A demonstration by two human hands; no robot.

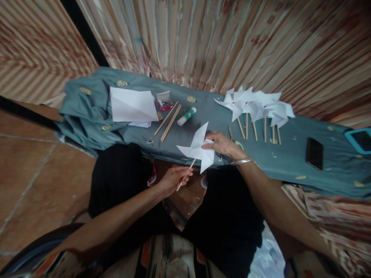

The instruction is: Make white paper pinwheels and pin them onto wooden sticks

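Observation:
A white paper pinwheel (197,148) on a thin wooden stick (191,164) is held over the front edge of the cloth-covered table. My left hand (176,179) is closed round the lower part of that stick. With thumb and fingers, my right hand (222,144) pinches the right side of the paper blades. The fingertips partly cover the pinwheel's centre, so its pin is hidden. Scissors (231,133) with a pale green handle lie just beyond my right hand, partly covered by it.
Several finished pinwheels (255,104) lie in a row at the back right. White paper sheets (135,104), a small box of pins (165,102), loose sticks (171,122) and a glue stick (187,116) lie left of centre. A dark phone (314,153) and a blue-cased device (359,139) rest at right.

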